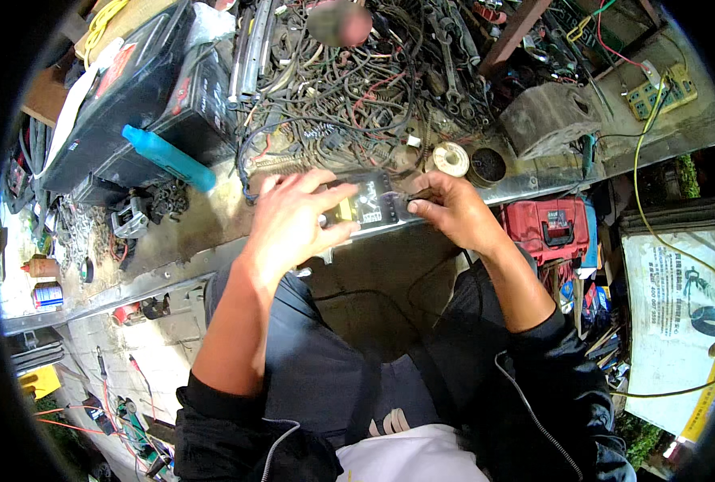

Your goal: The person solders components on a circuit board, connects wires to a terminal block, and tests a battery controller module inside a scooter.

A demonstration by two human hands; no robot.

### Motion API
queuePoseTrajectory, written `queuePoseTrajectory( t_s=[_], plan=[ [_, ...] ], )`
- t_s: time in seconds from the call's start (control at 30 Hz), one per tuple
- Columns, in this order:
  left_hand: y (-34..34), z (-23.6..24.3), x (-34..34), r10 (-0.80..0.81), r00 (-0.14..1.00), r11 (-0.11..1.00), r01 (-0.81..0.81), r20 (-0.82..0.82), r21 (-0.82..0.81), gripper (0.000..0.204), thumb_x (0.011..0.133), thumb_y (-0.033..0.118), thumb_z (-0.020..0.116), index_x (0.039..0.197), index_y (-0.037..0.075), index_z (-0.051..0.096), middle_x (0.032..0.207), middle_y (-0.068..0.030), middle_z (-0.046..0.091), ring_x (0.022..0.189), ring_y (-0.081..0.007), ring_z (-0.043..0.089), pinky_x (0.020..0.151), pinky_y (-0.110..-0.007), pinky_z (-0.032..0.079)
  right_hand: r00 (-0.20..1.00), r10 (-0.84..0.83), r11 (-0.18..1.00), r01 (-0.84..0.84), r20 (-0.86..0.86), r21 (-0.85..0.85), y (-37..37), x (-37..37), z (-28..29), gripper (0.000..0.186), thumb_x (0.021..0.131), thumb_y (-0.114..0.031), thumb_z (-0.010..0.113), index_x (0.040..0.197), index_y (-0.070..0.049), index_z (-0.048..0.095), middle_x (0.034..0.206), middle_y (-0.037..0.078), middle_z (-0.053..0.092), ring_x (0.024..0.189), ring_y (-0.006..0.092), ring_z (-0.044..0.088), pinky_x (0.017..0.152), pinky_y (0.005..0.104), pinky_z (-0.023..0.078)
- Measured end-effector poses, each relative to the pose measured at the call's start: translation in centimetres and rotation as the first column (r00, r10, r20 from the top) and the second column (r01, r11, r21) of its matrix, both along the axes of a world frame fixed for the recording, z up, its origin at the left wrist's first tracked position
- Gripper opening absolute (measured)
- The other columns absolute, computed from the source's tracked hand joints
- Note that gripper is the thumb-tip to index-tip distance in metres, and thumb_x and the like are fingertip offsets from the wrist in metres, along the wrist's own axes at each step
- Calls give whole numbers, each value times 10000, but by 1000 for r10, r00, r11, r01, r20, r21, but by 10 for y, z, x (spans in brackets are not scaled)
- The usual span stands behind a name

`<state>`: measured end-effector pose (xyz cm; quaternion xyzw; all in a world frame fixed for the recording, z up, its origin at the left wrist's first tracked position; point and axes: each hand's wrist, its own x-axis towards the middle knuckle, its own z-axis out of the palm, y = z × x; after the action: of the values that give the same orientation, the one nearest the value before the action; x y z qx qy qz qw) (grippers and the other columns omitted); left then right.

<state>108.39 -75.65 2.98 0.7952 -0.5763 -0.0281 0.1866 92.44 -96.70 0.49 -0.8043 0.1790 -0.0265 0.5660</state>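
Note:
At the bench's front edge lies a flat black box [372,210] with white print and a yellow patch on its face. My left hand [293,215] reaches over its left end, fingers spread, with fingertips and thumb on or just above the box. At the box's right end, my right hand [454,210] is closed in a pinch. Something small and dark shows at those fingertips, too small to name. Behind my right hand stand a white spool [451,159] and a round dark tin [487,167].
Tangled wires [333,104] and wrenches [447,60] cover the back of the bench. Black batteries [201,96] and a blue tube [169,157] stand at the left. Right of my knees is a red toolbox [544,230]; a power strip [663,92] lies far right.

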Motion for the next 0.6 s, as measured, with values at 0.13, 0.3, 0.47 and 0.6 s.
queuePoseTrajectory(
  t_s=[0.13,0.3,0.47,0.6],
  plan=[
    [-1,1,1,-45,998,999,45,35,6,521,680,386,754,1149,181,658,1167,-45,594,1062,-259,557,934,-400,358,995,39,999,-40,87,12,-4,1,-22,126,816,-48,688,923,-9,634,869,76,660,792,131,617,727,286,496],
    [-1,4,0,-68,997,997,66,43,46,619,609,352,796,1181,184,632,1185,-40,583,1075,-258,549,941,-408,359,994,62,996,-56,91,-67,-6,13,-23,104,801,-49,704,867,-5,638,815,81,655,770,139,614,708,298,491],
    [-1,1,3,-59,998,996,57,30,68,615,596,292,797,1178,185,629,1190,-33,580,1084,-258,547,945,-400,360,968,199,950,-152,155,-272,-11,17,-13,89,755,-46,707,822,-34,650,808,141,644,750,273,631,683,345,484],
    [-1,-1,3,-65,998,996,63,24,56,613,594,285,794,1176,183,629,1188,-34,583,1090,-256,547,944,-397,361,964,243,917,-191,108,-351,-13,20,-11,88,756,-63,701,811,-24,642,811,153,638,761,296,633,684,362,487]
  ],
)
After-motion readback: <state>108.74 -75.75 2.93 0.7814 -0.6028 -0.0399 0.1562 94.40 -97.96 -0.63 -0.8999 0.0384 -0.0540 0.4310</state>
